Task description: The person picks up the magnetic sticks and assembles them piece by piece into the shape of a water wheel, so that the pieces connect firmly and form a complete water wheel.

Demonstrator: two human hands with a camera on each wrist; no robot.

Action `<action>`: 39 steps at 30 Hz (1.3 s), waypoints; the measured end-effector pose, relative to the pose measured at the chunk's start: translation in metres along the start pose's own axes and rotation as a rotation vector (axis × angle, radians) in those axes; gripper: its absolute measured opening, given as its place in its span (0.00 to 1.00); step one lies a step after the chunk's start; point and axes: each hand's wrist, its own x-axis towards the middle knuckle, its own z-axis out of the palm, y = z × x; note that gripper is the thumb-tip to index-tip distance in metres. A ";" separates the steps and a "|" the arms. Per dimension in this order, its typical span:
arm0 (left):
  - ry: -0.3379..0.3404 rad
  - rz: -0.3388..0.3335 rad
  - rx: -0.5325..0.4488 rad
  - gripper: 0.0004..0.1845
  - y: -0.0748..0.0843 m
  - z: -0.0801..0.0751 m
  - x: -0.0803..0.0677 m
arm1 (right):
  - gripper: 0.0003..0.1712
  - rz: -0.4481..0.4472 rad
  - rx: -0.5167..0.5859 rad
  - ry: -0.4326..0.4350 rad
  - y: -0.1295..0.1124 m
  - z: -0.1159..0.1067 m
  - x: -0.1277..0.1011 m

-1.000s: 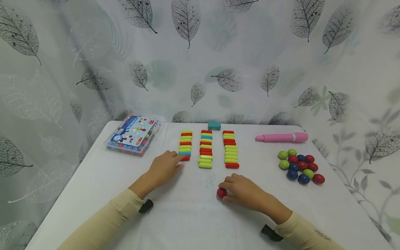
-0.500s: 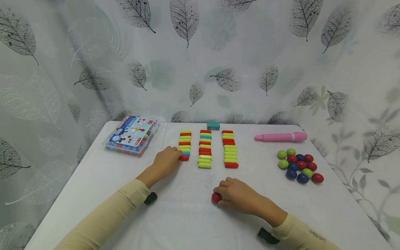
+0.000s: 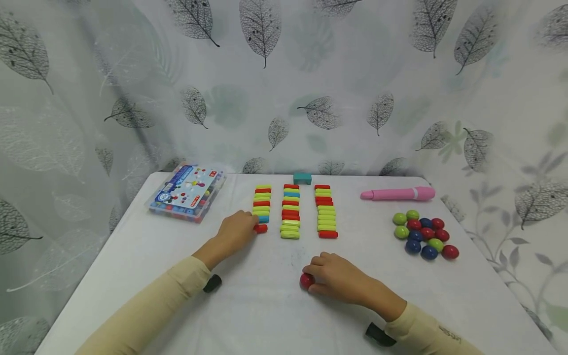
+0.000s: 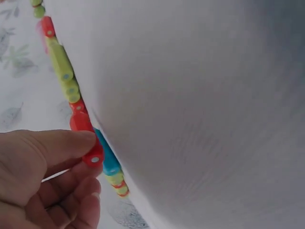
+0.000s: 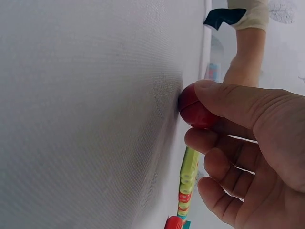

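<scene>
At the near end of the left column, my left hand [image 3: 237, 230] pinches a short red stick [image 4: 82, 123] between thumb and fingers. A blue stick [image 3: 264, 219] lies just beyond it, at the end of that column of yellow-green and red sticks [image 3: 262, 203]. In the right wrist view a dark red ball [image 5: 194, 109] with a seam line is held between the thumb and fingers of my right hand [image 3: 339, 277], low at the white tablecloth. Two more columns, the middle one [image 3: 290, 215] and the right one [image 3: 326, 221], lie between the hands and the back edge.
A clear plastic case [image 3: 186, 192] with a printed label lies at the back left. The teal block [image 3: 302, 178] sits at the back edge. To the right lie a pink pen-like stick [image 3: 397, 194] and a cluster of green, blue and red balls [image 3: 427, 234].
My left hand has taken hold of the red stick and drawn it slightly toward me, apart from the blue one. My right hand has shifted a little left and nearer with the ball.
</scene>
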 end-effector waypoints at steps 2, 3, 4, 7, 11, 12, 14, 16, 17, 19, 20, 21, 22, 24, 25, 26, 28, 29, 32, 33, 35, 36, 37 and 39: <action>0.009 0.023 -0.014 0.11 0.004 -0.002 -0.007 | 0.25 0.002 0.005 -0.004 0.000 0.000 0.001; 0.013 0.040 -0.023 0.12 0.006 -0.003 -0.011 | 0.25 0.005 0.008 -0.006 0.000 0.000 0.001; 0.018 0.061 -0.032 0.13 0.008 -0.004 -0.015 | 0.25 0.008 0.010 -0.008 0.000 0.000 0.001; 0.039 0.131 -0.058 0.15 0.017 -0.008 -0.028 | 0.25 0.016 0.013 -0.012 0.000 -0.001 0.002; 0.051 0.218 -0.093 0.14 0.032 -0.014 -0.043 | 0.26 0.026 0.018 -0.017 0.000 -0.001 0.002; 0.049 0.237 -0.101 0.13 0.035 -0.015 -0.045 | 0.26 0.028 0.021 -0.019 0.000 -0.001 0.002; 0.038 0.263 -0.106 0.13 0.042 -0.017 -0.050 | 0.26 0.029 0.025 -0.021 0.000 -0.001 0.002; 0.026 0.283 -0.102 0.13 0.046 -0.017 -0.053 | 0.26 0.028 0.028 -0.023 0.000 -0.002 0.002; 0.020 0.291 -0.097 0.13 0.048 -0.016 -0.054 | 0.26 0.026 0.028 -0.023 -0.001 -0.002 0.002; 0.010 0.307 -0.087 0.14 0.051 -0.014 -0.056 | 0.26 0.024 0.028 -0.022 0.000 -0.002 0.002; 0.005 0.315 -0.083 0.14 0.052 -0.012 -0.057 | 0.26 0.022 0.027 -0.021 0.000 -0.002 0.002; 0.002 0.326 -0.082 0.14 0.054 -0.011 -0.058 | 0.26 0.021 0.027 -0.019 0.000 -0.003 0.002; -0.003 0.335 -0.080 0.14 0.055 -0.010 -0.059 | 0.26 0.019 0.027 -0.017 0.000 -0.003 0.002; -0.008 0.359 -0.076 0.15 0.058 -0.008 -0.061 | 0.26 0.019 0.027 -0.015 0.000 -0.003 0.002; -0.008 0.372 -0.074 0.15 0.060 -0.007 -0.062 | 0.26 0.017 0.026 -0.013 0.001 -0.003 0.002; -0.008 0.384 -0.068 0.15 0.062 -0.006 -0.062 | 0.26 0.017 0.027 -0.012 0.001 -0.002 0.002; -0.004 0.409 -0.060 0.15 0.066 -0.006 -0.064 | 0.26 0.015 0.028 -0.009 0.001 -0.002 0.001; -0.001 0.419 -0.055 0.15 0.068 -0.005 -0.064 | 0.26 0.013 0.027 -0.007 0.001 -0.002 0.001; 0.005 0.438 -0.043 0.13 0.073 -0.004 -0.064 | 0.26 0.003 0.026 0.000 0.001 -0.002 0.000; 0.006 0.440 -0.042 0.13 0.075 -0.003 -0.064 | 0.26 -0.001 0.026 0.003 0.001 -0.002 0.000; 0.002 0.438 -0.033 0.13 0.078 -0.001 -0.063 | 0.26 -0.009 0.027 0.008 0.001 -0.003 0.000; -0.003 0.434 -0.030 0.13 0.079 -0.001 -0.063 | 0.26 -0.012 0.028 0.010 0.001 -0.003 0.000; -0.008 0.429 -0.028 0.13 0.080 0.000 -0.063 | 0.26 -0.015 0.028 0.011 0.001 -0.003 0.000; -0.019 0.416 -0.024 0.14 0.082 0.000 -0.063 | 0.26 -0.016 0.027 0.013 0.002 -0.002 0.000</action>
